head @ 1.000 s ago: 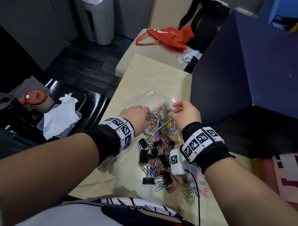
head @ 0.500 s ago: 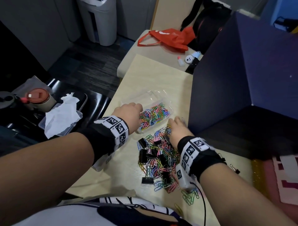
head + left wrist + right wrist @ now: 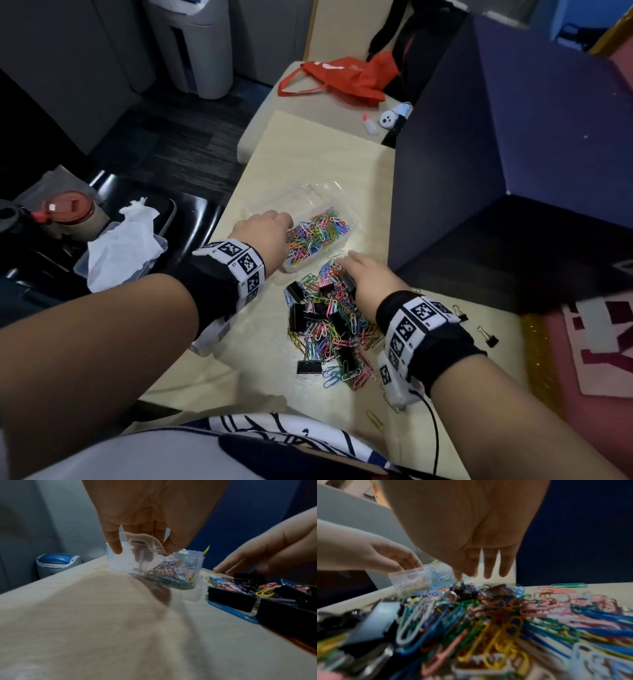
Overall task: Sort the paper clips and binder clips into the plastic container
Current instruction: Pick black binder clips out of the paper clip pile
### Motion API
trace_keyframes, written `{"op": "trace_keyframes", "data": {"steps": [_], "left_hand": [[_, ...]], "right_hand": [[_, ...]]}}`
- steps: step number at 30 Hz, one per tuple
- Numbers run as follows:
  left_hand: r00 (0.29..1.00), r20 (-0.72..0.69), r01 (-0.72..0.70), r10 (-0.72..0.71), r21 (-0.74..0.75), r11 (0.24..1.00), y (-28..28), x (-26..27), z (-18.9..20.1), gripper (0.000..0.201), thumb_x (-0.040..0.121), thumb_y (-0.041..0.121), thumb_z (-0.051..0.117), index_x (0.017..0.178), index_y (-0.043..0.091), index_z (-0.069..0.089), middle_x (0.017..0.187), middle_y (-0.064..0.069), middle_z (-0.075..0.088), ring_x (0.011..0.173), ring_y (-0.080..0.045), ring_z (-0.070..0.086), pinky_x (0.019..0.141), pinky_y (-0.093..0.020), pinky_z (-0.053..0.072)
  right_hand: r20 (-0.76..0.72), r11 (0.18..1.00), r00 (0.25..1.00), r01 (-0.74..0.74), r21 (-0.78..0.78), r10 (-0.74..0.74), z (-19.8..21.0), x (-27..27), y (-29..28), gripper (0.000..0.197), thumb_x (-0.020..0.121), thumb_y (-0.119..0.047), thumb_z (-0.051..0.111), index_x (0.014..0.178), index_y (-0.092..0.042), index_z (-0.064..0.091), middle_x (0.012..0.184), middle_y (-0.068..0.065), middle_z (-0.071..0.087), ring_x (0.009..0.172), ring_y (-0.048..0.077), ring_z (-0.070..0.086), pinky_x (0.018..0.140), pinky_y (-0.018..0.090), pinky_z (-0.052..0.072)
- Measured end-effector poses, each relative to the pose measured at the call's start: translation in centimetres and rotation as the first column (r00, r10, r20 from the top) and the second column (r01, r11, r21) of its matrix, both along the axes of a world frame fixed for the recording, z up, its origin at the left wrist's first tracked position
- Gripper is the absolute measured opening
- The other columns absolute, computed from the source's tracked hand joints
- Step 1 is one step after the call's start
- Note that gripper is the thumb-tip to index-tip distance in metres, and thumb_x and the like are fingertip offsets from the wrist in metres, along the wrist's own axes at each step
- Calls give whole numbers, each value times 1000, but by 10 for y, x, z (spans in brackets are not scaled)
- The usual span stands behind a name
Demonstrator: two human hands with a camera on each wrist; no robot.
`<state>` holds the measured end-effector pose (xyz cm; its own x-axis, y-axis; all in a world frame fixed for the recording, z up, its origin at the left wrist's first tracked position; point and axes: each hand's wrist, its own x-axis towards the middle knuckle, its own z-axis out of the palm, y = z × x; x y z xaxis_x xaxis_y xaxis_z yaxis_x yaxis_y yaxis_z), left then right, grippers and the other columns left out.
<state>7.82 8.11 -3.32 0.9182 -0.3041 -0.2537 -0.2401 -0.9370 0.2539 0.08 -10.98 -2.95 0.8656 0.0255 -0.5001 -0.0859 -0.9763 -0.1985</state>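
A clear plastic container (image 3: pixel 346 236) lies on the pale table, one compartment full of coloured paper clips (image 3: pixel 317 233). My left hand (image 3: pixel 270 229) grips its near-left wall, fingers curled over the rim (image 3: pixel 116 545). Just in front of it lies a mixed pile (image 3: pixel 329 325) of coloured paper clips and black binder clips (image 3: pixel 298 317). My right hand (image 3: pixel 356 270) rests at the far end of that pile. Its fingers (image 3: pixel 488 568) are straight and point down, with the tips touching the clips. Nothing shows held in it.
A dark blue partition (image 3: pixel 513 137) stands close on the right. Two stray binder clips (image 3: pixel 489 339) lie right of my right wrist, and a yellow clip (image 3: pixel 375 419) near the front edge. Left of the table's edge sit a tissue box (image 3: pixel 120 246) and a cup (image 3: pixel 68 212).
My right hand was curled above the container; it has come down toward me onto the pile with its fingers straightened. My left hand keeps hold of the container.
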Motion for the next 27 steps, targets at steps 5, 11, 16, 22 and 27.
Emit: {"op": "trace_keyframes", "data": {"steps": [5,11,16,22,27], "left_hand": [[1000,8,7,-8,18,1000,1,-2,0,40,90,18,49,130,20,47,127,-6,54,111,-29,54,91,-41,44],[1000,31,-8,8,26,1000,-3,-1,-2,40,90,16,50,129,20,48,127,-5,54,111,-29,55,90,-41,43],[999,40,0,-1,25,1000,-9,-3,-3,38,90,15,49,128,20,49,127,-5,54,110,-29,56,90,-40,43],[994,111,-5,-2,56,998,-19,-10,-4,34,92,17,48,125,25,51,133,-2,48,119,-28,47,98,-46,36],[948,296,119,-121,26,993,-39,-33,13,33,86,26,54,119,27,56,131,-2,46,121,-29,40,101,-46,29]], "right_hand": [[75,999,997,27,-24,-26,-12,-23,-12,74,80,6,40,147,-24,32,154,-1,27,137,26,30,113,39,29],[111,970,971,222,-97,-211,-17,-55,-26,45,94,-16,41,139,-22,43,141,1,39,131,24,35,107,37,35],[113,942,954,294,-163,-278,-7,-64,-29,43,93,-37,50,134,-22,47,143,1,39,130,23,38,104,38,36],[141,994,984,110,-24,-106,-5,-61,-23,48,91,-28,52,136,-38,41,141,-8,42,131,21,35,107,39,33],[239,978,961,173,-113,-142,-8,-63,-22,28,92,-27,49,120,-29,52,122,-1,52,121,23,44,99,38,35]]}}
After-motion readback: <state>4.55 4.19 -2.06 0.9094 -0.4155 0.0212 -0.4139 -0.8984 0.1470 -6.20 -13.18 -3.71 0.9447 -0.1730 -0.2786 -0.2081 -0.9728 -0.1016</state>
